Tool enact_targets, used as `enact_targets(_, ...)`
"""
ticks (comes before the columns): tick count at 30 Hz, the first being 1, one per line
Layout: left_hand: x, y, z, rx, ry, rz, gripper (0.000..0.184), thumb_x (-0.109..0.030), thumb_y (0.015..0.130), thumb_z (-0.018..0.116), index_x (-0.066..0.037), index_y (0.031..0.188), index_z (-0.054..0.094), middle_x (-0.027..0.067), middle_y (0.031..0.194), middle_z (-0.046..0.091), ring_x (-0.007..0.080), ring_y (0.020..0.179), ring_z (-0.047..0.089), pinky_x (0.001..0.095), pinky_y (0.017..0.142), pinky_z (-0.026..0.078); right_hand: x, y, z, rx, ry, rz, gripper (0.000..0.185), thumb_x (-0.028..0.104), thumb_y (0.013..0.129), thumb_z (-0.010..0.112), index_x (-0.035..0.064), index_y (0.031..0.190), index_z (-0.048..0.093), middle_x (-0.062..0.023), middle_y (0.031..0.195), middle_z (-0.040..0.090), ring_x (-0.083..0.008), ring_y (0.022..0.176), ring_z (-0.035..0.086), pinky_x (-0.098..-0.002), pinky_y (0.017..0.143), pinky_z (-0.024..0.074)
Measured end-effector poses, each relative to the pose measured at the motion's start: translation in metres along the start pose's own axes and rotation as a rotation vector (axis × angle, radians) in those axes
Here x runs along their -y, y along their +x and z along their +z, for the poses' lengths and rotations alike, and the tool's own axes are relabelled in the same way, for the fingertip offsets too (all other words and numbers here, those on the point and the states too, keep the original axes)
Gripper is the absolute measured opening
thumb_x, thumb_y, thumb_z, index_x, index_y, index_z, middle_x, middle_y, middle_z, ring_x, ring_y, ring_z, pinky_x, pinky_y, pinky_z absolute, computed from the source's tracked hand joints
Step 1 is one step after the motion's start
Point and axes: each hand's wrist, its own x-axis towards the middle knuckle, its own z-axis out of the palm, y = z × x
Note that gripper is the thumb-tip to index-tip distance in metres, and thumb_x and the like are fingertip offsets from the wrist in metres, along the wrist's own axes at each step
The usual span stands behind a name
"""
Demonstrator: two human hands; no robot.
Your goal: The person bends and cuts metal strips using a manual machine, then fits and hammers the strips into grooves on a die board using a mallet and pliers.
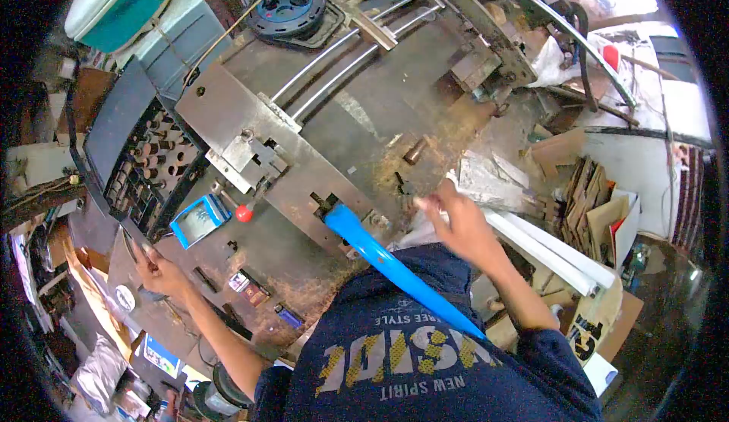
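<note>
My left hand (pixel 160 272) is at the left, beside the near corner of an open black case (pixel 121 141). Its index finger and thumb are apart, the other fingers curl in, and nothing shows in it. My right hand (pixel 459 226) is over the bench's near edge, slightly blurred, fingers spread and seemingly holding nothing. Just beyond its fingertips is a small dark metal piece (pixel 405 185). Between my hands, a long blue lever (pixel 395 269) runs from a metal plate (pixel 304 165) towards my shirt. A clamp-like metal block (pixel 247 162) sits on that plate.
Near my left arm are a blue-framed device (pixel 200 222), a red ball knob (pixel 244 213), a small box (pixel 249 287) and a blue lighter (pixel 288 316). Two rails (pixel 323 80) and a round cable reel (pixel 285 17) stand farther back. White lengths (pixel 543 251) lie right.
</note>
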Motion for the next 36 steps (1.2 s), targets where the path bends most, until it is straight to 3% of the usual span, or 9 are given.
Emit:
enact_targets(11,-0.026,-0.03,0.005,-0.086,0.562,-0.064,0.044,-0.012,0.084,0.065,-0.013,0.128,0.067,0.0157,0.082,0.06,0.0344,0.072,0.06,0.0399,0.062,0.044,-0.065,0.063,0.104,-0.117,-0.024,0.124,0.027,0.023,0.079,0.079,0.0015,0.088,0.065,-0.014,0.073,0.067,-0.028,0.065,0.067,-0.0406,0.061,0.0514)
enact_targets(14,-0.074,-0.024,0.008,-0.387,0.972,0.314,0.033,-0.016,0.087,0.065,-0.008,0.118,0.071,0.0168,0.083,0.06,0.0345,0.067,0.058,0.0421,0.062,0.044,-0.038,0.074,0.079,-0.014,0.655,0.362,0.031,0.033,0.085,0.072,0.0043,0.096,0.068,-0.0059,0.075,0.07,-0.0203,0.073,0.069,-0.0327,0.067,0.0531)
enact_targets(16,-0.105,-0.037,0.015,0.026,0.483,0.282,0.028,-0.025,0.093,0.063,-0.002,0.108,0.07,0.0135,0.079,0.063,0.0291,0.066,0.059,0.0413,0.062,0.044,0.021,0.089,0.048,0.004,1.079,0.29,0.026,0.026,0.086,0.072,0.0029,0.094,0.065,-0.0042,0.073,0.067,-0.0175,0.067,0.064,-0.032,0.065,0.0514)
enact_targets(17,-0.118,-0.06,0.03,0.242,0.126,-0.134,0.034,-0.031,0.097,0.059,0.0,0.106,0.069,0.0114,0.075,0.063,0.0257,0.065,0.058,0.04,0.063,0.044,0.041,0.099,0.039,0.027,1.504,0.209,0.021,0.02,0.088,0.071,0.0015,0.092,0.062,-0.0026,0.071,0.063,-0.0147,0.061,0.059,-0.0313,0.064,0.0497)
enact_targets(19,-0.147,-0.08,0.051,0.712,-0.377,-0.812,0.051,-0.048,0.103,0.046,-0.001,0.099,0.065,0.0062,0.066,0.061,0.0182,0.06,0.054,0.0355,0.06,0.043,0.059,0.131,0.027,0.276,1.25,-0.078,0.038,0.035,0.083,0.076,-0.0008,0.091,0.067,-0.0052,0.078,0.067,-0.0159,0.076,0.064,-0.0289,0.071,0.0511)
enact_targets(23,-0.174,-0.061,0.045,0.65,-0.663,-0.971,0.053,-0.054,0.103,0.043,-0.006,0.082,0.054,0.004,0.065,0.058,0.0141,0.052,0.05,0.0261,0.05,0.038,0.156,0.175,0.015,0.409,0.267,-0.07,0.051,0.044,0.074,0.08,-0.0038,0.086,0.068,-0.0172,0.093,0.071,-0.0264,0.085,0.07,-0.0373,0.076,0.0552)
enact_targets(29,-0.16,0.001,0.062,0.727,-0.54,-0.657,0.058,-0.056,0.101,0.046,-0.002,0.086,0.06,0.0076,0.061,0.061,0.0143,0.057,0.063,0.028,0.05,0.046,0.185,0.187,0.046,0.093,-0.071,-0.444,0.047,0.041,0.072,0.078,-0.0047,0.075,0.067,-0.0256,0.076,0.068,-0.0433,0.082,0.067,-0.0502,0.076,0.0548)
enact_targets(34,-0.179,0.038,0.084,0.623,0.494,-0.134,0.047,-0.04,0.093,0.066,0.003,0.076,0.07,0.0174,0.074,0.07,0.0207,0.067,0.07,0.0329,0.062,0.054,0.196,0.152,0.001,0.013,-0.05,-0.27,0.041,0.036,0.072,0.075,-0.0042,0.077,0.069,-0.027,0.074,0.066,-0.0418,0.081,0.069,-0.0499,0.074,0.0566)
enact_targets(36,-0.191,0.027,0.089,0.638,0.11,-0.033,0.033,-0.028,0.09,0.07,0.003,0.08,0.071,0.0174,0.08,0.072,0.0219,0.071,0.071,0.0334,0.064,0.055,0.17,0.15,-0.009,-0.011,-0.081,-0.16,0.042,0.037,0.073,0.075,-0.0042,0.073,0.069,-0.0261,0.074,0.067,-0.0421,0.077,0.069,-0.0498,0.073,0.0566)
